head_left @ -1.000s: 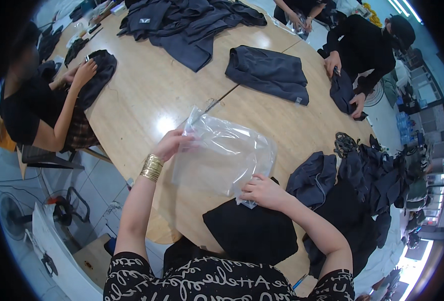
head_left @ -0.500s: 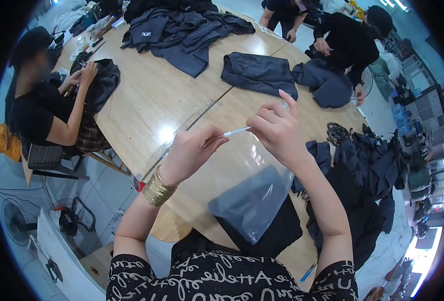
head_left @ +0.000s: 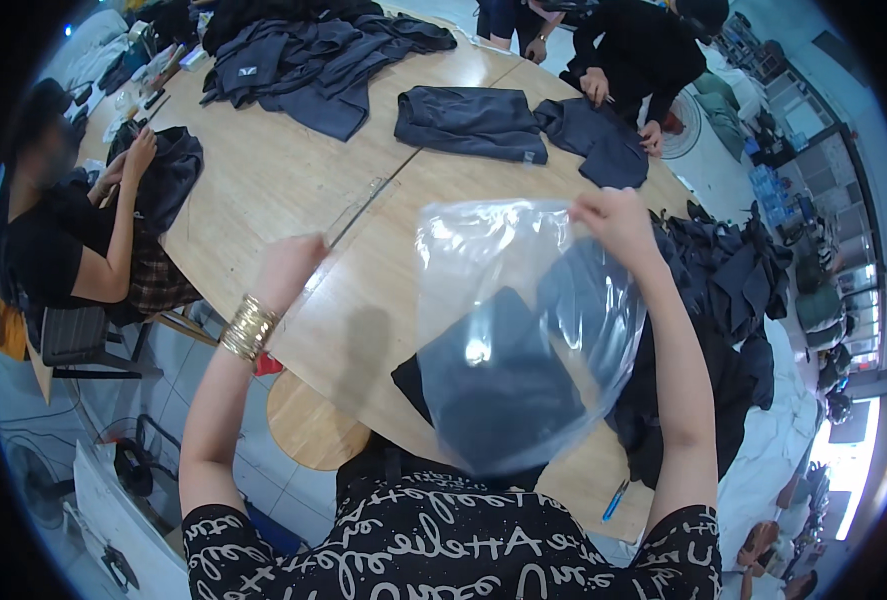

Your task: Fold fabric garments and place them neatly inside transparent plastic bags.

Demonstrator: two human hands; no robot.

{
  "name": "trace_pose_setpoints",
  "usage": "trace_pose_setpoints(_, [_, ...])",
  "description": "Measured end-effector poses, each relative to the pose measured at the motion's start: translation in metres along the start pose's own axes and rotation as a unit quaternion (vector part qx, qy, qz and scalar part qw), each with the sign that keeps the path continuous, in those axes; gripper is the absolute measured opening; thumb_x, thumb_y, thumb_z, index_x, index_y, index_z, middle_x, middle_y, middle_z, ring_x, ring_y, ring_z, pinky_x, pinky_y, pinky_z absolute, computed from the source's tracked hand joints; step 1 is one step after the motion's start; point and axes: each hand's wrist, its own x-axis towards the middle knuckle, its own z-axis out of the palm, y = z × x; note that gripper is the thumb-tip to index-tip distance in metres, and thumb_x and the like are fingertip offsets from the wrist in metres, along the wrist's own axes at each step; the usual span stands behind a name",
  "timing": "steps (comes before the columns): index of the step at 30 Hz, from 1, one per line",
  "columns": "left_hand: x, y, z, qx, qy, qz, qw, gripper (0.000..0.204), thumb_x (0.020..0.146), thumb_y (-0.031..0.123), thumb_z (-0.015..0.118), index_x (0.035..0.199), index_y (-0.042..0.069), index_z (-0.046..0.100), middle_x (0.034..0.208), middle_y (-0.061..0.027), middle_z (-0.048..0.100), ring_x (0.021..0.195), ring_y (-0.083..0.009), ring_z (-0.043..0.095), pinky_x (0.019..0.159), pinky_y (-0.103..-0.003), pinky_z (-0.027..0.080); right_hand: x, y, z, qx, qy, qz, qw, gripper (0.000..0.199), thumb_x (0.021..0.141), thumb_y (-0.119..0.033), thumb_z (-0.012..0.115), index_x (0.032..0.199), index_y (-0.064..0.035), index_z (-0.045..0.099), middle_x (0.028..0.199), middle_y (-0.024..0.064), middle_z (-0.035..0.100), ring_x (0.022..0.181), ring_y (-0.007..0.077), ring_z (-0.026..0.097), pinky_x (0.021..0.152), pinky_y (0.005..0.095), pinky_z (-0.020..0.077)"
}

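My right hand (head_left: pixel 618 235) is closed on the upper right corner of a clear plastic bag (head_left: pixel 493 235), which hangs open and wide above the table in front of me. Dark cloth (head_left: pixel 408 378) shows through the bag and pokes out past its left side; I cannot tell whether any of it lies inside. My left hand (head_left: pixel 288 268), above gold bangles, is off to the left of the bag and over the table. Motion smears its fingers, so their state and any small thing in them cannot be made out.
A folded dark garment (head_left: pixel 473 125) lies ahead on the wooden table (head_left: pixel 263 180), with a heap of dark clothes (head_left: pixel 313 65) farther left. More dark clothes (head_left: pixel 728 270) pile up at right. A blue pen-like tool (head_left: pixel 615 500) rests near me. People handle dark garments at left and far right.
My hands were close together, pinching a thin white strip. They have moved apart, the left one leftward; the right one now holds the bag up and spread.
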Motion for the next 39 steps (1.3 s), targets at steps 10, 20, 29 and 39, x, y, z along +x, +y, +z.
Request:
trace_pose_setpoints(10, [0.068, 0.104, 0.003, -0.558, -0.325, -0.149, 0.749, 0.025, 0.087, 0.025, 0.062, 0.096, 0.001, 0.063, 0.078, -0.0056, 0.064, 0.073, -0.0099, 0.064, 0.061, -0.023, 0.050, -0.047, -0.182, 0.074, 0.082, -0.072, -0.190, 0.976, 0.016, 0.081, -0.020, 0.058, 0.084, -0.0041, 0.057, 0.063, 0.0111, 0.060, 0.052, 0.0285, 0.061, 0.047, 0.0342, 0.0486])
trace_pose_setpoints(20, [0.080, 0.097, 0.015, -0.361, -0.312, -0.027, 0.878, 0.024, 0.089, 0.025, 0.061, 0.075, 0.005, 0.061, 0.060, 0.0059, 0.048, 0.053, -0.0025, 0.043, 0.048, -0.022, 0.036, 0.036, -0.045, 0.060, 0.215, -0.387, 0.055, 0.895, 0.027, 0.074, -0.029, 0.068, 0.089, -0.0068, 0.068, 0.075, 0.0059, 0.065, 0.070, 0.0191, 0.063, 0.070, 0.0343, 0.0499])
trace_pose_setpoints(29, [0.167, -0.031, -0.028, -0.006, -0.048, -0.062, 0.997, 0.023, 0.074, 0.025, 0.064, 0.091, 0.010, 0.067, 0.093, -0.0131, 0.064, 0.088, -0.0306, 0.061, 0.076, -0.037, 0.049, 0.119, -0.052, 0.073, 0.221, 0.169, 0.057, 0.959, 0.019, 0.074, -0.015, 0.057, 0.084, 0.0000, 0.063, 0.078, 0.0201, 0.063, 0.075, 0.0347, 0.063, 0.070, 0.0400, 0.0487])
trace_pose_setpoints(39, [0.033, 0.026, 0.086, 0.054, -0.040, 0.193, 0.979, 0.071, 0.073, -0.012, 0.042, 0.135, 0.022, 0.042, 0.142, -0.0044, 0.039, 0.129, -0.0227, 0.039, 0.104, -0.047, 0.030, -0.039, 0.023, 0.163, 0.208, 0.166, 0.155, 0.951, 0.028, 0.081, -0.015, 0.064, 0.106, -0.0021, 0.058, 0.098, 0.0106, 0.064, 0.092, 0.0236, 0.062, 0.081, 0.0316, 0.0471])
